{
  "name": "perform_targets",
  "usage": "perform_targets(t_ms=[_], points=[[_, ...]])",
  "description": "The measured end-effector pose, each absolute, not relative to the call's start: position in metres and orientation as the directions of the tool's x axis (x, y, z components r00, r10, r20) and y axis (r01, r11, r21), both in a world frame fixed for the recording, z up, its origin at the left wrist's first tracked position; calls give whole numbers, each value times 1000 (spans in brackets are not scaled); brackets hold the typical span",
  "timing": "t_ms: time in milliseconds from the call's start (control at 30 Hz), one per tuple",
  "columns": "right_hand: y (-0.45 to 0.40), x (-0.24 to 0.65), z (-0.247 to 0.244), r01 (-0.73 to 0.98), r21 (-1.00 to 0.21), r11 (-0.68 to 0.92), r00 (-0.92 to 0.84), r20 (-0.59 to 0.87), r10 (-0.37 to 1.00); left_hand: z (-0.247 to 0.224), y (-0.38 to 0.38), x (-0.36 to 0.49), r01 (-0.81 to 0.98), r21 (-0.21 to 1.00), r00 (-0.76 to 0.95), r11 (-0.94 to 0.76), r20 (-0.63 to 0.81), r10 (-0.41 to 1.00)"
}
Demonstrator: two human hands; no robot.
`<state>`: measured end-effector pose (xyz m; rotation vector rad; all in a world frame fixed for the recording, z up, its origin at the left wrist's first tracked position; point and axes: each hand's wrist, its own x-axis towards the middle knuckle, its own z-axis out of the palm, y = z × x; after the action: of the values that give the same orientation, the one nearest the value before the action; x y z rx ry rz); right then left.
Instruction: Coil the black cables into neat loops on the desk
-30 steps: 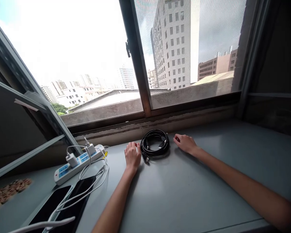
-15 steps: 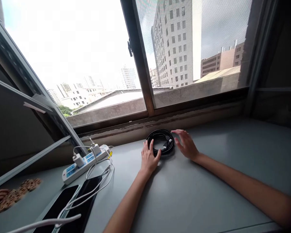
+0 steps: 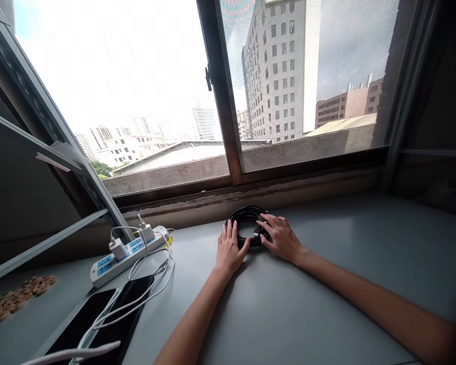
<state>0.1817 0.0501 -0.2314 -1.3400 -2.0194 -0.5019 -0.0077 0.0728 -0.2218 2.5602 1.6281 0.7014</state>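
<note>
The cable (image 3: 247,211), a round coil of glossy black loops with a silver-tipped connector (image 3: 257,232) inside, lies on the smooth grey surface (image 3: 289,314). The left hand (image 3: 229,252) spreads wide over its left rim; the right hand (image 3: 283,240) curves over the right, grip unclear. White chargers (image 3: 117,249) fill sockets.

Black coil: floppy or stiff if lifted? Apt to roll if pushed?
Probably floppy: the coil is thin cable bent into loops. The loops may slip apart if lifted from one side, as no tie shows. Rolling seems unlikely, since it lies flat on the table.
</note>
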Motion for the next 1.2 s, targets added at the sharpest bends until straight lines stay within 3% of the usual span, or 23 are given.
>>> perform_targets(t_ms=[700, 967, 1200], points=[[48, 172, -229, 954, 28, 300, -255, 604, 755, -224, 73, -10, 851, 244, 346, -465, 406, 846], [47, 154, -227, 981, -71, 179, -108, 569, 815, -223, 73, -9, 866, 187, 362, -463, 405, 840], [47, 162, -230, 959, -174, 222, -87, 565, 820, -226, 74, -8, 858, 200, 359, -472, 424, 831]])
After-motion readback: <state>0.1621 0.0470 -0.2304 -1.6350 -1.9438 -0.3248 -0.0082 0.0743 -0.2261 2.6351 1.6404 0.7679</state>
